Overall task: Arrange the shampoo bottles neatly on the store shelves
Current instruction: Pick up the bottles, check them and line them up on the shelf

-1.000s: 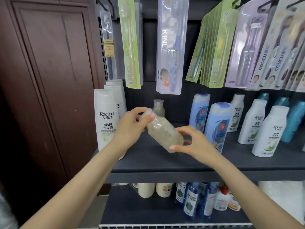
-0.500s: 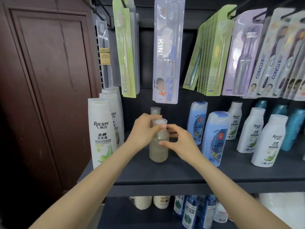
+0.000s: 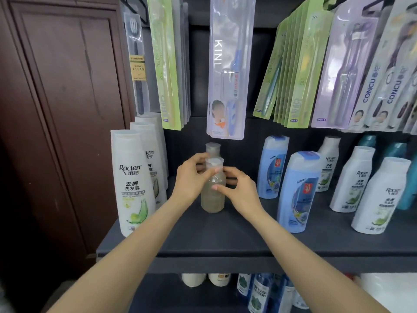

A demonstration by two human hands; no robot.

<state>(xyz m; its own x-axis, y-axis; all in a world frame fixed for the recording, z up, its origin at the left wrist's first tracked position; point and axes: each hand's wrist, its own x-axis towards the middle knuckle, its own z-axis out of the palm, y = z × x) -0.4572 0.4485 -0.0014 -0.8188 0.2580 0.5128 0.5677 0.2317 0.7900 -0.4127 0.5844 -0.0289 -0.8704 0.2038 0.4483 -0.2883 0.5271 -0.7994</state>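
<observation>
— Since a second ago, what's changed?

— Mostly the tilt. Back then the clear bottle lay slanted in mid-air between the hands; half a second ago it was already stood up, and now it sits upright on the dark shelf, centre of the frame, long axis vertical.

— Start big. What's around it?

— Toothbrush packs hang across the top. Tall white Raclen bottles stand at the left, the blue bottles right of centre, with smaller white ones far right. A second clear bottle stands directly behind the first, only its cap showing.

— And the hands?

— Both on it. The left hand pinches just below the cap; the right hand has fingertips on the shoulder and neck, thumb below.

— Which is nearer?

— About equal, one each side. The bottle lies dead ahead, between them. I'd judge what matters next is lining it up with the one behind, so any nudge goes straight back.
</observation>
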